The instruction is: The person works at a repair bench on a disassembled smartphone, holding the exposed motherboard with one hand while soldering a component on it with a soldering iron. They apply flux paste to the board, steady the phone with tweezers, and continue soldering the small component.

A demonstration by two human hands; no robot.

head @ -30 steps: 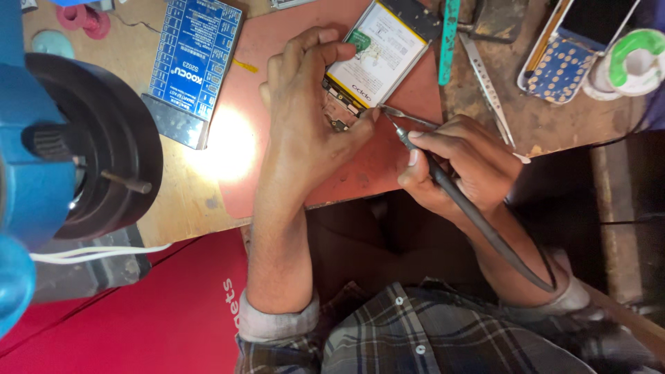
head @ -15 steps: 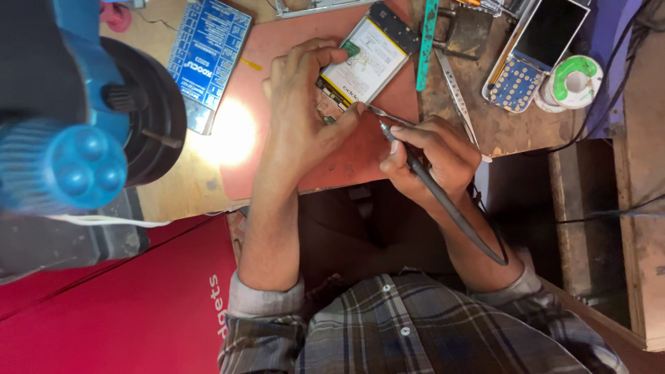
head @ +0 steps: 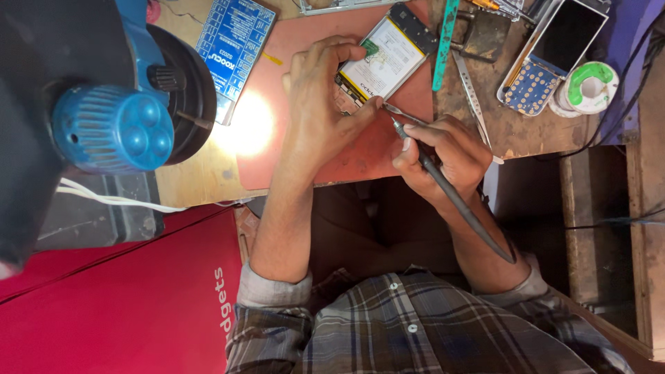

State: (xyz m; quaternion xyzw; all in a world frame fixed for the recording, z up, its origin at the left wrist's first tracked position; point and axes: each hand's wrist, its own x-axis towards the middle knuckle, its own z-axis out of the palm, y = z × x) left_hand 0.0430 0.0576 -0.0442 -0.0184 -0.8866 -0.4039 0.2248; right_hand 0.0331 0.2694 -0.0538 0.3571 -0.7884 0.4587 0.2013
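An opened phone (head: 388,59) with its white battery showing lies on a reddish work mat (head: 332,163). My left hand (head: 318,114) presses down on the phone's near end, fingers curled over its edge. My right hand (head: 443,152) grips a dark soldering iron (head: 454,197) like a pen. The iron's tip (head: 395,125) sits just beside my left thumb at the phone's lower corner. A thin metal tool (head: 405,114) lies alongside the tip, under my right fingers.
A blue printed board (head: 232,45) lies left of the mat beside a bright light spot. A big blue and black instrument (head: 114,131) fills the left. A teal pry tool (head: 445,41), tweezers (head: 471,90), another phone (head: 561,41) and a green solder spool (head: 589,86) lie right.
The view has swung, so the blue instrument looms larger on the left. My hands stay together at the phone, the iron's tip close to its lower corner.
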